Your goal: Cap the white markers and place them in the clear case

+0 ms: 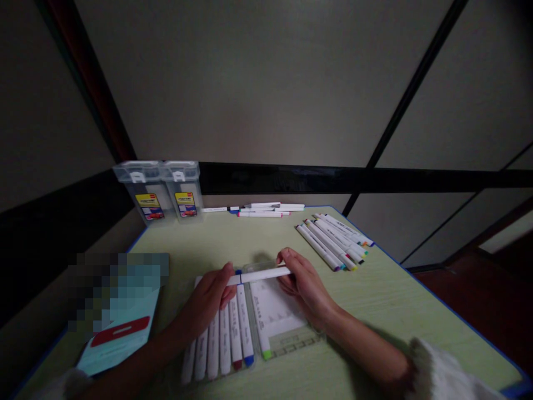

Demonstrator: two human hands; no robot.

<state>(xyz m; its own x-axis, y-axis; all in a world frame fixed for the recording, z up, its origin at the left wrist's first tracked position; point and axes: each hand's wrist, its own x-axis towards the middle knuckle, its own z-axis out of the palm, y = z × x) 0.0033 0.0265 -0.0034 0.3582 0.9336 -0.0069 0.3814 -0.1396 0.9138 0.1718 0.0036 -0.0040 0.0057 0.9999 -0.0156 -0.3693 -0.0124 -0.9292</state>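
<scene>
A white marker (264,275) is held level between my two hands. My left hand (214,291) pinches its left end, and my right hand (300,280) closes round its right end. Below it lies an open clear plastic case (291,339) on the table. Several white markers (225,339) lie side by side in the case's left half, partly hidden by my left hand; a dark red end and a blue end show. In the right half lies one marker with a light green end (261,328), beside a white printed sheet (277,303).
Two clear lidded boxes (152,189) with yellow labels stand at the back left. Loose markers (266,211) lie along the back edge, and another group (333,239) lies at the right. A teal booklet (120,328) is at the left. The table (400,322) has a blue edge.
</scene>
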